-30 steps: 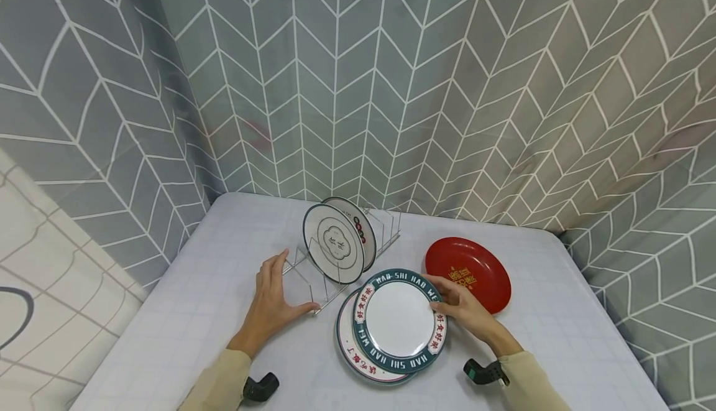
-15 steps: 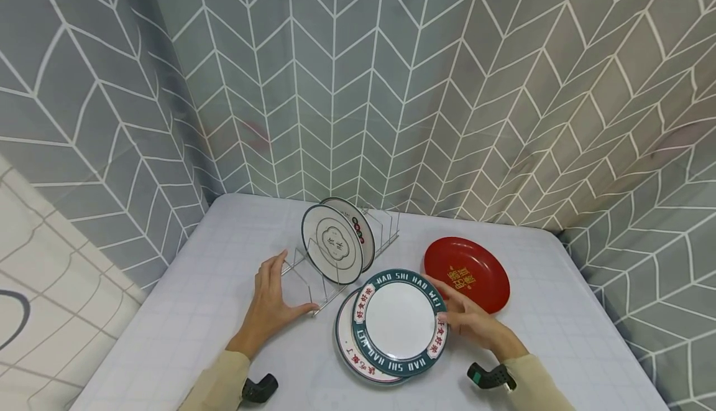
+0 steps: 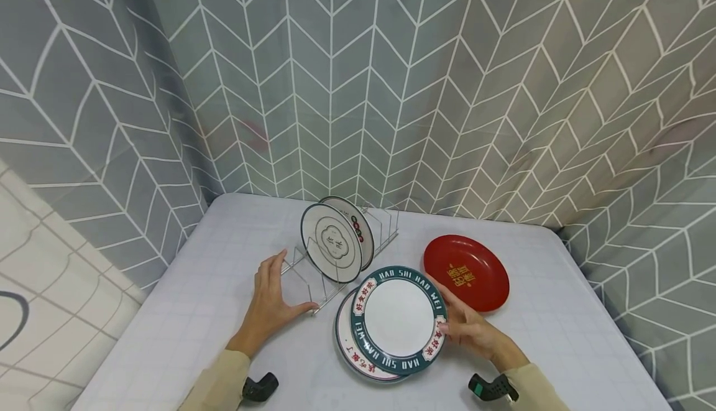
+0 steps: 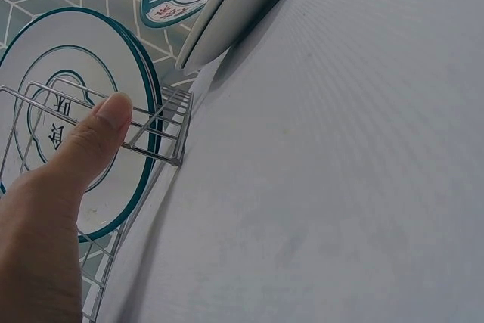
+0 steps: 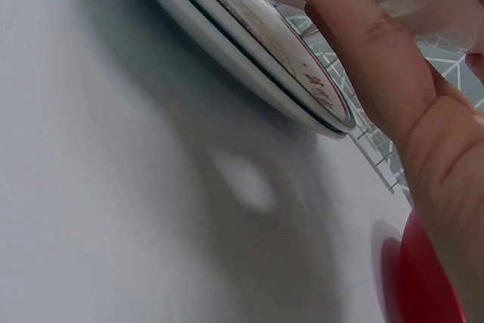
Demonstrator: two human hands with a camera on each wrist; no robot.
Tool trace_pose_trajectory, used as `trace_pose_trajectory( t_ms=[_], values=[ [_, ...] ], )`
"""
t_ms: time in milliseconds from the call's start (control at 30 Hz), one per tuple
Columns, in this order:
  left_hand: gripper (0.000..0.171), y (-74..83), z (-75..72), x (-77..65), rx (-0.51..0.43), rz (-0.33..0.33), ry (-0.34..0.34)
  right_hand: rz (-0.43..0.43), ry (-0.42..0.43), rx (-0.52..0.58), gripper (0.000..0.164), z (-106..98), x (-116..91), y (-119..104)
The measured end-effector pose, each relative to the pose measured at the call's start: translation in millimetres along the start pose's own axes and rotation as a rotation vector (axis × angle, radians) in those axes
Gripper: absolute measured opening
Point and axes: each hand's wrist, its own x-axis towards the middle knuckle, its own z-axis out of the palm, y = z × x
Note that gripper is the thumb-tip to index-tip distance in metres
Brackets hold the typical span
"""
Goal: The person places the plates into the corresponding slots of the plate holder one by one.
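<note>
My left hand (image 3: 271,302) holds the near left end of a wire dish rack (image 3: 330,300), thumb on the front rail and fingers at the back rail. In the left wrist view the thumb (image 4: 91,138) lies on the wires. Two white plates stand on edge in the rack, the front plate (image 3: 332,243) dark-rimmed with a printed emblem. My right hand (image 3: 478,333) pinches the right edge of a green-rimmed plate (image 3: 399,314), its thumb on top. That plate is raised over two stacked plates (image 5: 249,54), whose upper one (image 3: 349,339) has red lettering.
A red oval plate (image 3: 481,274) with gold characters lies right of the held plate, close behind my right hand. The white-covered table (image 3: 313,380) ends at a grey patterned curtain (image 3: 358,87). A dark wrist device (image 3: 492,387) sits below each hand.
My right hand has shifted its hold slightly down the green-rimmed plate's right edge, with less of the thumb over its face. The plate has tilted slightly; my left hand keeps its place on the rack.
</note>
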Motion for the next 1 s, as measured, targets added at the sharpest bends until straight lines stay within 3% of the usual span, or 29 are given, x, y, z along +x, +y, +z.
trace_pose_trajectory(
  t_ms=[467, 1000],
  values=[
    [0.136, -0.7, 0.0, 0.4, 0.002, 0.015, 0.014, -0.136, -0.013, -0.060, 0.083, 2.1, -3.3, -23.9],
    [0.133, -2.0, 0.4, -0.1, -0.002, 0.018, 0.024, -0.228, 0.007, -0.128, 0.082, -5.5, -10.6, -41.9]
  ],
)
